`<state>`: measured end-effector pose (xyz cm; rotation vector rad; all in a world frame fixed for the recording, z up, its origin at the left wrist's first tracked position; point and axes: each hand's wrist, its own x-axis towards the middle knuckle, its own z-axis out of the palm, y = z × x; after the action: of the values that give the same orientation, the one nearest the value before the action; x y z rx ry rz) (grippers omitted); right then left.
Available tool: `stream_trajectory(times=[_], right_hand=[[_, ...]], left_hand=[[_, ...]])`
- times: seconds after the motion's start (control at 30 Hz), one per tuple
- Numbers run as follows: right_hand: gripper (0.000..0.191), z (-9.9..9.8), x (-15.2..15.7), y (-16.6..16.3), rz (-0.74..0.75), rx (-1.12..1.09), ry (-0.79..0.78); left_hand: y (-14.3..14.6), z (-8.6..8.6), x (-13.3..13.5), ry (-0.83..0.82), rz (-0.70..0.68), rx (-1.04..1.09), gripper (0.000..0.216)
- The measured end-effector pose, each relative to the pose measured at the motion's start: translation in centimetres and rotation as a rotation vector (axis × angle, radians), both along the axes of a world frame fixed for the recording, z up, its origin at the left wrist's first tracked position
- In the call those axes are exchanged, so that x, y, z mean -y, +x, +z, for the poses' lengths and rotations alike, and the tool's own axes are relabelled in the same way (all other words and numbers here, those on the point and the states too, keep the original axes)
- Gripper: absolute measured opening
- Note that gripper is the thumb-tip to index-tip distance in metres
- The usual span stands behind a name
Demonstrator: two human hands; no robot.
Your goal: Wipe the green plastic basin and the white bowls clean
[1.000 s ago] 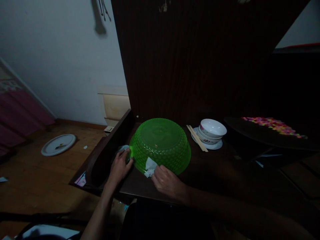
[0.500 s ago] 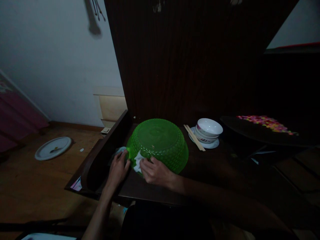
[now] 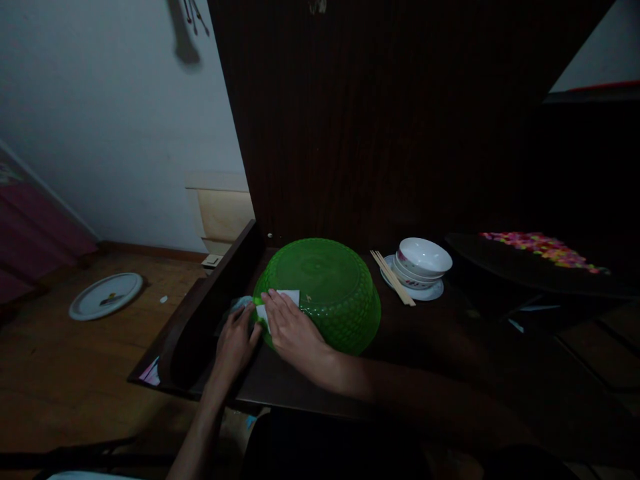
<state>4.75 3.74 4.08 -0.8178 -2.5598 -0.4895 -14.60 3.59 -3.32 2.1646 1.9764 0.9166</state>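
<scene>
Head camera looks down at a dark table in a dim room. A big green basin sits upside down on the table, near its left end.

The right hand lies flat and open on the near left side of the basin. Its fingers are stretched out and press a small white cloth against the green plastic. The left hand is at the basin's left rim. Its fingers are bent around the rim, and the two hands are just beside each other. A pale thing peeks out by the left fingers, but it is too dark to tell what it is.

There is not much room on the left. A raised wooden side stands up along that edge, very near the basin's rim. A tall dark board stands close behind the basin. The front edge of the table is just under the wrists.

The right side has more room. Bare table lies in front of and beside the basin there. Farther right, chopsticks lean on a small plate that holds stacked white bowls. They are near the basin but not touching it. A white plate lies on the wooden floor, well apart from the table.
</scene>
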Motion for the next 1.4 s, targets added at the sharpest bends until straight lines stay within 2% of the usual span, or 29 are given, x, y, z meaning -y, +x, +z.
stream_trajectory(times=[0.1, 0.23, 0.47, 0.6, 0.7, 0.87, 1.07, 1.2, 1.4], right_hand=[[0.048, 0.1, 0.8, 2.4, 0.022, 0.032, 0.127], [0.047, 0.0, 1.3, 5.9, 0.047, 0.023, 0.181], [0.042, -0.5, 0.8, 13.0, 0.158, -0.002, 0.131], [0.044, -1.0, -0.2, 17.4, 0.111, -0.035, 0.095], [0.049, -1.8, -0.7, 19.2, 0.079, -0.081, 0.098], [0.044, -2.8, -0.8, 18.6, 0.079, -0.137, 0.135], [0.04, -2.9, -0.1, 16.7, 0.092, -0.125, 0.148], [0.037, -2.3, 0.5, 14.3, 0.19, -0.095, 0.159], [0.035, -0.5, 1.4, 9.3, 0.316, -0.067, 0.196]], left_hand=[[0.0, -0.1, -0.1, 0.0, 0.022, -0.009, 0.044], [0.0, -0.2, 0.0, -0.023, 0.013, -0.011, 0.045], [-0.2, -0.7, -0.1, -0.017, 0.033, 0.0, 0.047], [-0.3, -0.7, -0.3, 0.004, 0.01, 0.015, 0.045], [-0.4, -0.5, -0.3, 0.001, -0.004, 0.03, 0.045], [-0.5, 0.0, -0.1, -0.027, -0.041, 0.051, 0.047], [-0.4, 0.2, 0.5, -0.106, -0.029, 0.037, 0.063], [-0.2, 0.6, 0.7, -0.156, -0.002, 0.066, 0.065], [-0.2, 1.5, 0.4, -0.173, -0.028, 0.12, 0.055]])
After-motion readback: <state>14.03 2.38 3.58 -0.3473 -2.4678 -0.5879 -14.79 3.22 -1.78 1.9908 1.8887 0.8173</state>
